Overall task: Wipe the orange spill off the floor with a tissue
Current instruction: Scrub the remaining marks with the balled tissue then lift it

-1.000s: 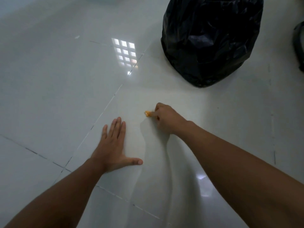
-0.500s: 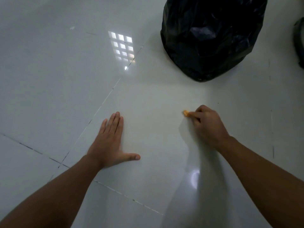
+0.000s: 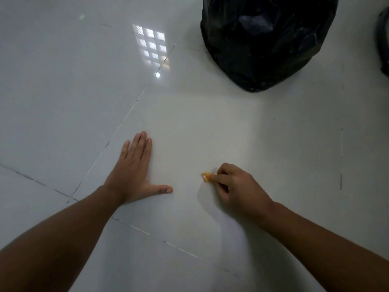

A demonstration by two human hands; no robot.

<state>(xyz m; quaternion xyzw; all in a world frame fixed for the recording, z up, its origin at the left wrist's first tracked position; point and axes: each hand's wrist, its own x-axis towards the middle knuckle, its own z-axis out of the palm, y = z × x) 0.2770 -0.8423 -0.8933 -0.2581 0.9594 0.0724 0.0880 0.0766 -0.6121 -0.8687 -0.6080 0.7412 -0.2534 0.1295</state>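
My right hand is curled into a fist low on the glossy white tile floor, pinching a small wad of orange-stained tissue that pokes out past its fingertips and touches the tile. My left hand lies flat on the floor to the left, fingers together, thumb spread out toward the right hand. No orange liquid shows on the tile around the tissue; anything under the fist is hidden.
A full black rubbish bag stands on the floor at the top right. A dark object is cut off by the right edge. Grout lines cross the tiles, and a window reflection shines at the upper middle.
My right hand, with the orange tissue in it, swept right across the tile and then came back toward me and the left hand. The left hand stayed flat in place.
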